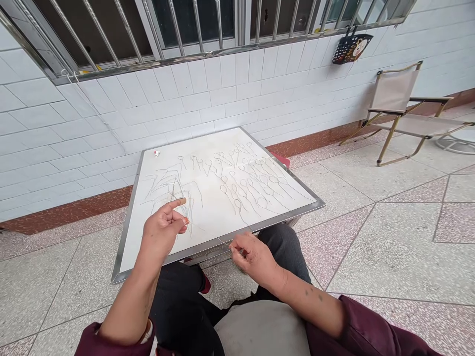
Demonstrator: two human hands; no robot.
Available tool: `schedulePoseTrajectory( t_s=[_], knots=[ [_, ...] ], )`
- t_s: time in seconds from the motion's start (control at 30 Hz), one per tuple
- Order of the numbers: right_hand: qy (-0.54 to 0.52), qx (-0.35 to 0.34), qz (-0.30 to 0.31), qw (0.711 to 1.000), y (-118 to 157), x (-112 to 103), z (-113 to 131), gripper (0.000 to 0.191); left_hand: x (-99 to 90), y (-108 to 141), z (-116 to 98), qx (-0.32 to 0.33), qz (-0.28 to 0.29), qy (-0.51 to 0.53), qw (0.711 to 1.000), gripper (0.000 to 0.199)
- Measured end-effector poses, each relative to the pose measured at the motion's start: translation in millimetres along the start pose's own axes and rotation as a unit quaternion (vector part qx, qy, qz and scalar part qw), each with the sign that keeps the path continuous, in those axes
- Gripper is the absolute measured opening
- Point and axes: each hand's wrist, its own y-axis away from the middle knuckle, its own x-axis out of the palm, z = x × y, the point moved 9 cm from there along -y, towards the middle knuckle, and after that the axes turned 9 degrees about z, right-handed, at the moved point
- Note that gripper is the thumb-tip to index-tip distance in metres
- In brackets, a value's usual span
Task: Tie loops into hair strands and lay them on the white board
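My left hand (163,230) is raised over the table's left front part. Its index finger, with a tan wrap at the tip, stretches away from the thumb; the other fingers are curled, and something orange shows at the thumb tip. I see nothing held there. By the front edge, my right hand (252,254) is closed in a pinch on a thin strand (223,241), whose pale end sticks out leftward. Beyond it lie several looped strands (243,190), each a small loop with a trailing tail. Loose unlooped strands (176,183) lie in a tangle behind my left hand.
The white table (211,217) has a grey metal rim and stands near the tiled wall. A small white-and-red item (156,153) sits at its far left corner. Window bars (196,24), a hanging dotted bag (351,48) and a folding chair (397,109) are beyond. My knees are under the front edge.
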Motion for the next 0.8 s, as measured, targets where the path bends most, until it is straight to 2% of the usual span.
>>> schedulePoseTrajectory(
  t_s=[0.1, 0.2, 0.27, 0.33, 0.4, 0.47, 0.57, 0.63, 0.7, 0.8],
  knots=[
    [-0.007, -0.001, 0.012, 1.000, 5, 5, -5, 0.016, -1.3, 0, 3, -0.005, -0.001, 0.003, 1.000, 0.050],
    [0.005, 0.001, 0.036, 0.999, 13, 12, -17, 0.017, -18.6, -3, 3, 0.005, -0.033, -0.003, 0.999, 0.049],
    [0.010, 0.015, 0.039, 0.999, 17, 9, -27, 0.017, -32.9, -4, 1, 0.012, -0.049, -0.008, 0.999, 0.051],
    [-0.010, 0.028, 0.013, 0.999, 15, -4, -31, 0.016, -37.4, -7, 3, -0.001, -0.030, -0.015, 0.999, 0.054],
    [-0.043, 0.019, -0.021, 0.999, 5, -19, -21, 0.017, -28.0, -8, 6, -0.026, 0.016, -0.017, 0.999, 0.058],
    [-0.079, -0.011, -0.013, 0.997, -12, -24, 0, 0.017, -7.1, -9, 10, -0.046, 0.074, -0.007, 0.996, 0.067],
    [-0.139, -0.028, 0.043, 0.989, -39, -11, 27, 0.018, 25.7, -8, 14, -0.051, 0.135, 0.016, 0.989, 0.076],
    [-0.185, -0.005, 0.064, 0.981, -50, 1, 30, 0.015, 37.5, -7, 16, -0.048, 0.153, 0.026, 0.987, 0.079],
    [-0.234, 0.032, 0.055, 0.970, -54, 8, 23, 0.010, 38.2, -7, 17, -0.042, 0.162, 0.033, 0.985, 0.081],
    [-0.295, 0.090, 0.040, 0.950, -51, 12, 6, 0.008, 19.8, -6, 18, -0.020, 0.144, 0.048, 0.988, 0.079]
  ],
)
